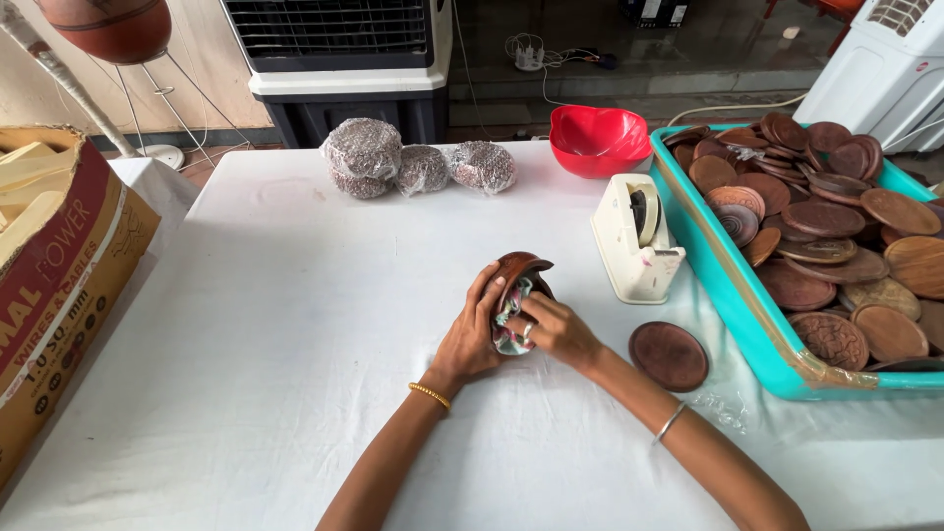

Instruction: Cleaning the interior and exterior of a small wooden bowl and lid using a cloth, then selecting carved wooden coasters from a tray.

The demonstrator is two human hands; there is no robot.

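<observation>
My left hand (470,336) grips a round brown wooden disc (517,267) held on edge over the white table (295,324). My right hand (557,329) presses a patterned cloth (509,320) against the disc's face. Both hands meet at the middle of the table. One loose wooden disc (669,355) lies flat just right of my right wrist.
A turquoise tray (733,295) at the right holds several carved wooden discs. A cream tape dispenser (637,238) stands beside it, a red bowl (598,140) behind. Three plastic-wrapped bundles (418,162) sit at the far edge. A cardboard box (59,285) stands at the left.
</observation>
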